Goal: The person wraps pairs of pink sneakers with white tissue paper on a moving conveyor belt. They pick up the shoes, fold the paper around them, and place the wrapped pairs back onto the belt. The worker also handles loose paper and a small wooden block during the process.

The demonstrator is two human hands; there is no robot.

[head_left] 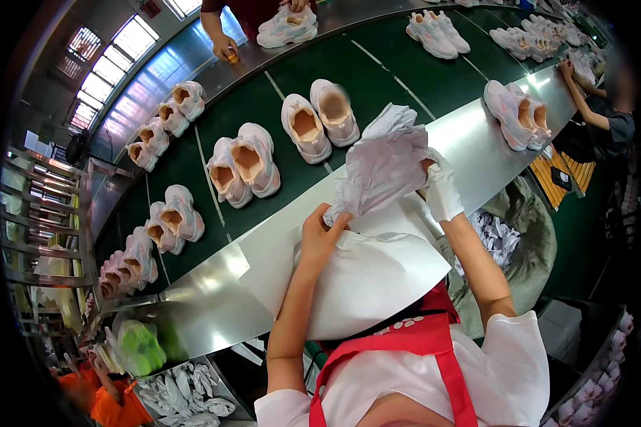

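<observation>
A crumpled sheet of white tissue paper is stretched between my hands above the metal ledge. My left hand, bare, pinches its lower left corner between thumb and fingers. On the right edge of the sheet, my right hand is closed, in a white glove with a bare fingertip showing; its other fingers are partly hidden by the paper. Beneath my hands lie larger smooth white paper sheets, overhanging the ledge toward me. Just beyond the tissue stands a pair of pale sneakers.
Several pairs of pale sneakers stand on the green conveyor. The metal ledge runs along my side. A sack of crumpled paper sits at right, a paper-filled bin at lower left. Co-workers' hands work across the belt and farther right.
</observation>
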